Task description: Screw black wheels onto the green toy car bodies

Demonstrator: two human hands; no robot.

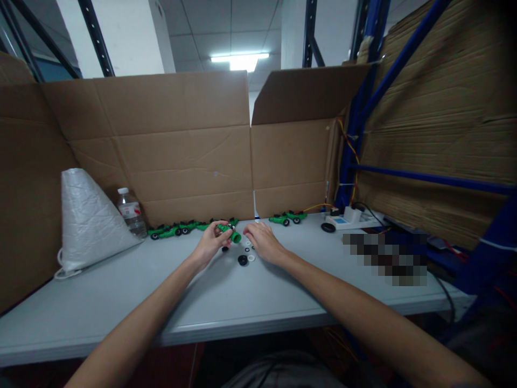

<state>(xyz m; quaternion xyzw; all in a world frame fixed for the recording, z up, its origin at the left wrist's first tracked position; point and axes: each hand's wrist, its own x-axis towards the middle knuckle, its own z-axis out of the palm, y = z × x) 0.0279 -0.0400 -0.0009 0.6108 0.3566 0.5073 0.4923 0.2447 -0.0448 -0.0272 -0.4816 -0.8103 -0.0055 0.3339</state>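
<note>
My left hand [207, 246] is closed around a green toy car body [235, 237], held a little above the table, its round end toward the right. My right hand [264, 241] is just right of it, its fingers bent and drawn together; whatever they may hold is hidden. Below and between the hands lie small loose parts: a black wheel [242, 260], a white ring [251, 258] and a small black ring [247, 249]. Another dark round part [225, 249] shows under my left hand.
Green toy cars [163, 232] stand in a row at the back left, others [287, 218] at the back right. A water bottle [131, 211] and a silvery bag [91, 221] are left. A power strip [355, 219] and black ring [328, 227] are right. Cardboard [181, 145] walls the back.
</note>
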